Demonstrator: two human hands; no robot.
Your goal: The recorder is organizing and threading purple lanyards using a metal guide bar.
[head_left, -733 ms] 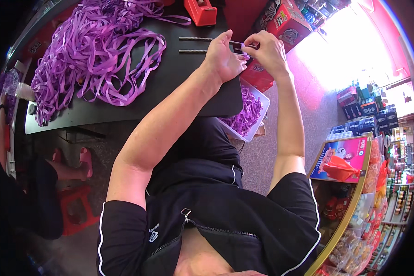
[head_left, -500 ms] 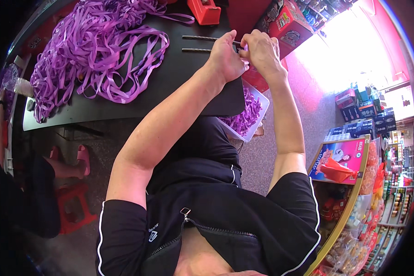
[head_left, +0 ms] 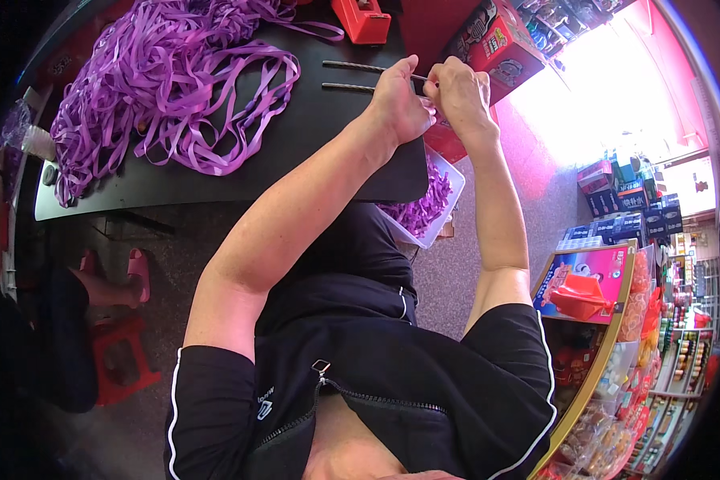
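Standing nearest at right, a tub (head_left: 442, 220) holds purple ribbon pieces (head_left: 416, 211). Farther, the left hand (head_left: 406, 108) overlaps two twisted metal rods (head_left: 352, 66); beside it, the right hand (head_left: 462, 98) bends its fingers. What either grasps, I cannot tell. At left, the table (head_left: 300, 156) bears heaped purple ribbon (head_left: 180, 88).

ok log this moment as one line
left hand: at two metal rods; right hand: at rods' end; table: purple ribbon pile, red tape dispenser
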